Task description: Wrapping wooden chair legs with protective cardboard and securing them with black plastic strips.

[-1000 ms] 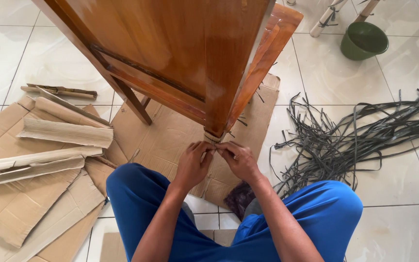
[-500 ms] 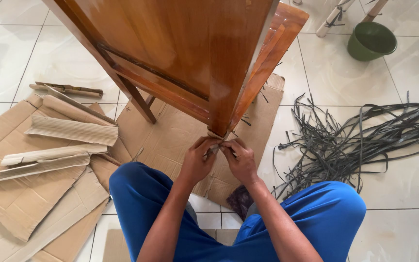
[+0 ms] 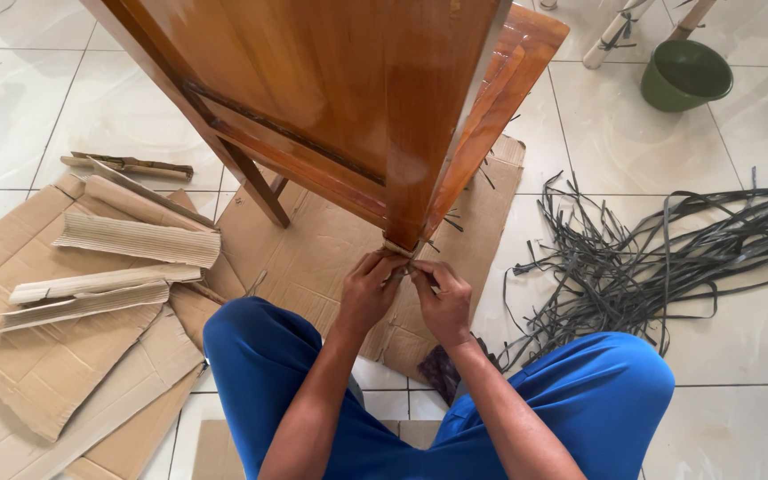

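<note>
We see no labels, signs or screens. Only packaging material: flattened brown cardboard sheets [image 3: 37, 356] on the tiled floor at left, torn, overlapping. On them lie folded corrugated cardboard strips [image 3: 140, 238], tan, long, ribbed edges showing. Another flat brown cardboard piece [image 3: 313, 258] sits under the wooden furniture, centre; a smaller scrap [image 3: 224, 444] shows at bottom edge.

To your left, torn cardboard sheets [image 3: 37, 356] and corrugated strips [image 3: 140, 238] lay across the white tiled floor [image 3: 28, 98]. To your right sprawled dark grey straps [image 3: 668, 258], beyond them a green bucket [image 3: 684, 75].
</note>
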